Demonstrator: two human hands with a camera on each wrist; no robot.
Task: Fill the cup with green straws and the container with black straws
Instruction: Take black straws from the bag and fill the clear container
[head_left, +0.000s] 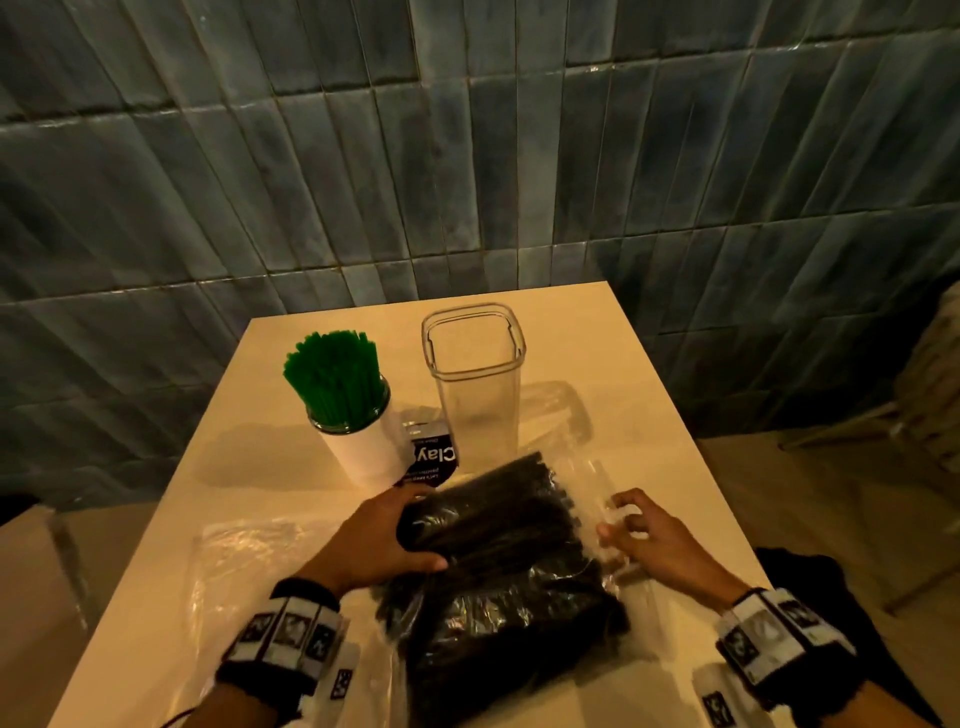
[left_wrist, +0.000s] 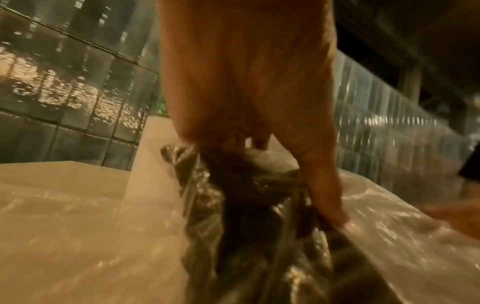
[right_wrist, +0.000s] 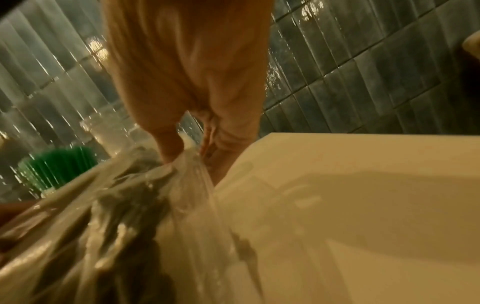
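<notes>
A white cup (head_left: 363, 452) packed with green straws (head_left: 335, 376) stands at the back left of the table; the green straws (right_wrist: 55, 166) also show in the right wrist view. A tall clear container (head_left: 475, 384) stands beside it, holding nothing. A bundle of black straws (head_left: 498, 561) in a clear plastic bag (head_left: 592, 499) lies near me. My left hand (head_left: 395, 540) grips the left side of the bundle, thumb over the black straws (left_wrist: 249, 185). My right hand (head_left: 628, 525) pinches the bag's clear plastic (right_wrist: 182, 164) at its right edge.
A dark label card (head_left: 431, 454) lies between cup and container. An empty clear bag (head_left: 244, 551) lies flat at the left. A clear lid (head_left: 556, 410) rests behind the container. The table (head_left: 649, 395) abuts a tiled wall (head_left: 467, 156); a chair (head_left: 924, 395) stands at the right.
</notes>
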